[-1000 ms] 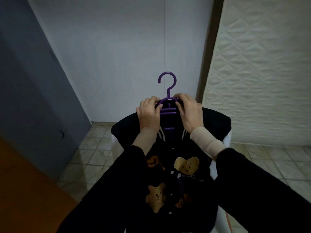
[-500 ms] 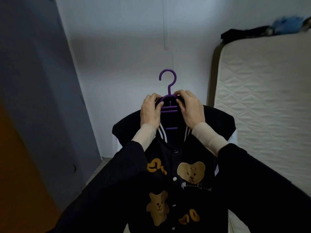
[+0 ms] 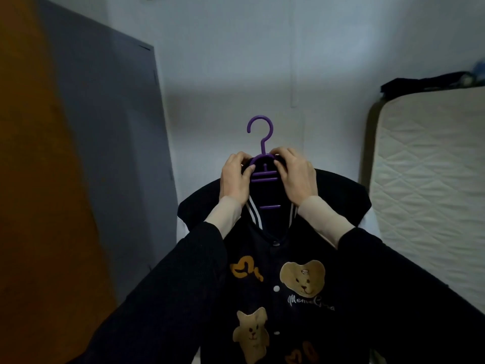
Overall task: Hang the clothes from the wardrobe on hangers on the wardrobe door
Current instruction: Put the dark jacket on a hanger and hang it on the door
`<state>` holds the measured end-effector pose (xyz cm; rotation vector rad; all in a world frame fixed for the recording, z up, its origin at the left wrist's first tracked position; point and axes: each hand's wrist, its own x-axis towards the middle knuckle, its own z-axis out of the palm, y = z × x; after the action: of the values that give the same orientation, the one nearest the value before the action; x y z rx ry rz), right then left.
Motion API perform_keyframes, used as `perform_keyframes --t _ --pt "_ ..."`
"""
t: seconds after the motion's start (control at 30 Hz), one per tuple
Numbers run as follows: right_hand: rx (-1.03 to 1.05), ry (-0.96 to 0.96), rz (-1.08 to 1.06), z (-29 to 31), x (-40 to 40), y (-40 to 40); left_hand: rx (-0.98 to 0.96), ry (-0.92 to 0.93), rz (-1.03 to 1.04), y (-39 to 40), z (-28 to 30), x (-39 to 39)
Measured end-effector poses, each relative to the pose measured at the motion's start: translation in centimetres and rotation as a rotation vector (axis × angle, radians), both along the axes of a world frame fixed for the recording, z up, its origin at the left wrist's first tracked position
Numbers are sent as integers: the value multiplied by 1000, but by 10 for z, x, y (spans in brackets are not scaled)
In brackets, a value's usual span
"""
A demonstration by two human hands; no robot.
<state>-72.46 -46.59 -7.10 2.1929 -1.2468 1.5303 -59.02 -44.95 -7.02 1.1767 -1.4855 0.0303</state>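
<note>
A dark varsity jacket (image 3: 283, 298) with tan bear patches and white snaps hangs on a purple plastic hanger (image 3: 262, 143), held upright in front of me. My left hand (image 3: 235, 177) grips the hanger's left shoulder at the collar. My right hand (image 3: 296, 174) grips the right shoulder in the same way. The hook sticks up free above my fingers. The hanger's arms are hidden inside the jacket. An orange-brown wardrobe door (image 3: 39, 179) fills the left edge.
A grey panel (image 3: 118, 153) stands between the orange door and the white wall (image 3: 236, 61). An upright quilted mattress (image 3: 430, 185) leans at the right, with dark clothes (image 3: 425, 84) piled on its top edge.
My view has tilted up and swung left: the floor tiles are gone and the orange door and grey panel fill more of the left. Both hands keep the same grip on the hanger.
</note>
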Motion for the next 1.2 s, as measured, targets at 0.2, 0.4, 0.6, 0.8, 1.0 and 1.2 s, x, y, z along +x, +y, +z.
perform_keyframes --t 0.2,0.4,0.6,0.8,1.0,1.2 --pt "2 33 118 -1 43 14 4 18 128 35 -4 40" --pt "-7 32 252 -9 105 46 26 12 276 86 -12 94" --pt "-20 55 387 -11 174 94 45 -20 436 151 -11 158" --pt "-24 77 525 -7 253 164 58 -54 578 235 -7 229" --pt "-50 49 650 -2 333 244 64 -82 700 327 -1 302" --pt "-63 63 747 2 403 324 43 -111 796 420 0 362"
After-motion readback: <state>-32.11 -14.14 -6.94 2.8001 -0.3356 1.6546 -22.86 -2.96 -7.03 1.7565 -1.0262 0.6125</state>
